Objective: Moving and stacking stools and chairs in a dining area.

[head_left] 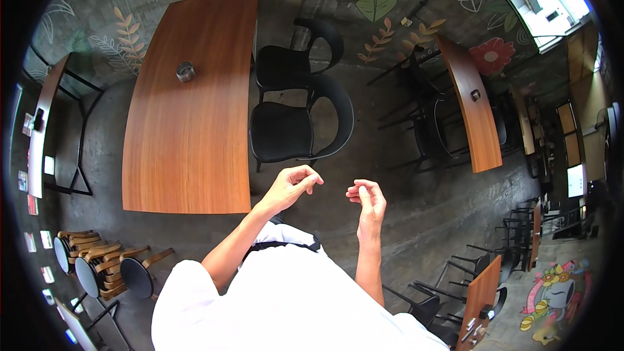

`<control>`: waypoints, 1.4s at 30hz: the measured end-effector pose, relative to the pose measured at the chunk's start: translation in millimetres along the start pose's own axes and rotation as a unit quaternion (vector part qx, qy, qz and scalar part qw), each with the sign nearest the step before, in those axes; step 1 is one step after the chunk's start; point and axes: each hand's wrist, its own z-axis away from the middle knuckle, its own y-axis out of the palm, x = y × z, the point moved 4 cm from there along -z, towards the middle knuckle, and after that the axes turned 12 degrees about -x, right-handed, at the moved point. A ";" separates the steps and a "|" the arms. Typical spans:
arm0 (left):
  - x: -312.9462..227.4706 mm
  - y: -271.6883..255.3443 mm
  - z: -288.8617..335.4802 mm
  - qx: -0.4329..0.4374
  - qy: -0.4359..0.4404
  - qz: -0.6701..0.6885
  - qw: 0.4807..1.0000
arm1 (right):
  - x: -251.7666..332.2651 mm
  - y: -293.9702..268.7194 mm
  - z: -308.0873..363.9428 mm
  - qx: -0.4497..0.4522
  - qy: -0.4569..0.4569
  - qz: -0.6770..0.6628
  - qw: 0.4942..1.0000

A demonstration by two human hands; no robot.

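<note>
In front of my body both bare hands are raised in mid-air, a short gap between them. My left hand (291, 188) has loosely curled fingers that point toward the right, and no object shows in it. My right hand (370, 203) is lifted with its fingers bent toward the left, also holding nothing that I can see. Nearest to the left hand are the corner of a long wooden table (188, 156) and a black armchair (281, 131). A second black armchair (284, 67) stands beyond it. On the table sits a small round metal container (186, 71).
Stacked round-seated stools (91, 276) stand at lower left, below a narrow table (44, 117). Another wooden table (469, 104) with dark chairs (429, 131) is at far right. A smaller table (482, 292) holds small items at lower right. Painted leaves cover the far wall (286, 0).
</note>
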 end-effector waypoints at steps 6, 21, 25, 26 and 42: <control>-4.8 27.9 -60.8 -0.013 0.017 -0.036 0.999 | -2.2 -3.5 -71.7 0.001 0.016 0.028 0.999; 52.0 41.0 -191.1 -0.305 -0.015 -0.001 0.952 | -30.3 19.4 -309.0 0.199 -0.008 0.119 0.973; 86.8 38.6 -214.9 -0.430 -0.050 0.011 0.901 | -42.3 30.7 -382.4 0.282 -0.056 0.180 0.941; 98.3 37.3 -218.1 -0.464 -0.062 -0.001 0.884 | -49.6 34.0 -401.2 0.304 -0.080 0.213 0.925; 343.8 41.5 -193.6 -0.730 -0.336 -0.071 0.590 | -202.1 167.2 -552.4 0.410 -0.213 0.352 0.814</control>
